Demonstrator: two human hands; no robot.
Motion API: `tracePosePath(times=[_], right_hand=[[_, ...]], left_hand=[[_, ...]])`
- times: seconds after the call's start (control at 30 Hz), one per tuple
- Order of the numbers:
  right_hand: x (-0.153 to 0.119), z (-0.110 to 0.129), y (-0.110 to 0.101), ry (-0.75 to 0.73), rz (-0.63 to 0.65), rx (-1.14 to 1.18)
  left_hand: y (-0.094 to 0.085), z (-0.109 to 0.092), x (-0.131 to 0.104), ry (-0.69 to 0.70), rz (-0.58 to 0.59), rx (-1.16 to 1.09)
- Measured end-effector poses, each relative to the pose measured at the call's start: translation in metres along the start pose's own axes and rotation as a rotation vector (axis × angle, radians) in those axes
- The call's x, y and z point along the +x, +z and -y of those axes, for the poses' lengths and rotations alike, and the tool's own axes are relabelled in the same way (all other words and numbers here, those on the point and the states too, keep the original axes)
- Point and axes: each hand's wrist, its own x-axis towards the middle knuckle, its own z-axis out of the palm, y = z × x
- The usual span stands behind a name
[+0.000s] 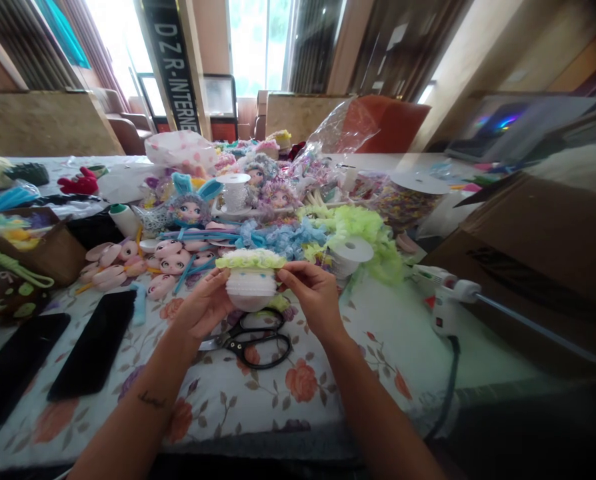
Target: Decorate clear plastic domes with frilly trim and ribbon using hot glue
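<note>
A small white ribbed cup-like piece (pixel 251 283) is held up over the table, with a pale green and white ruffled trim (pixel 251 260) along its top. My left hand (pixel 211 303) grips its left side, fingers closed on it. On the right, my right hand (pixel 312 290) pinches the end of the ruffled trim between thumb and finger. Black-handled scissors (pixel 263 347) lie on the flowered cloth (pixel 218 407) just below the piece, their blades partly behind my left hand.
Doll faces (pixel 173 259), a white spool (pixel 351 250), and green netting (pixel 378 233) lie beyond my hands. Two black phones (pixel 94 343) rest at the left. A glue gun (pixel 445 300) stands at the right beside a cardboard box (pixel 543 253).
</note>
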Motion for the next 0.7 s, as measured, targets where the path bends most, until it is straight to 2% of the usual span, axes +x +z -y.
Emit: tracePosePath(times=[0.23, 0.43, 0.57, 0.7], right_hand=[[0.0001, -0.0004, -0.0041, -0.05, 0.005, -0.036], [-0.0014, 0.0015, -0.0054, -0.066, 0.04, -0.121], [-0.0033, 0.0008, -0.0045, -0.206, 0.048, -0.208], [-0.0043, 0.0001, -0.0029, -0.387, 0.045, -0.38]], left_hand=[[0.0022, -0.0014, -0.001, -0.032, -0.062, -0.052], [0.0048, -0.0015, -0.0006, -0.045, -0.026, -0.083], [0.0033, 0.0004, 0.0008, -0.028, 0.024, -0.065], [-0.0008, 0.0025, 0.0018, -0.036, 0.006, -0.03]])
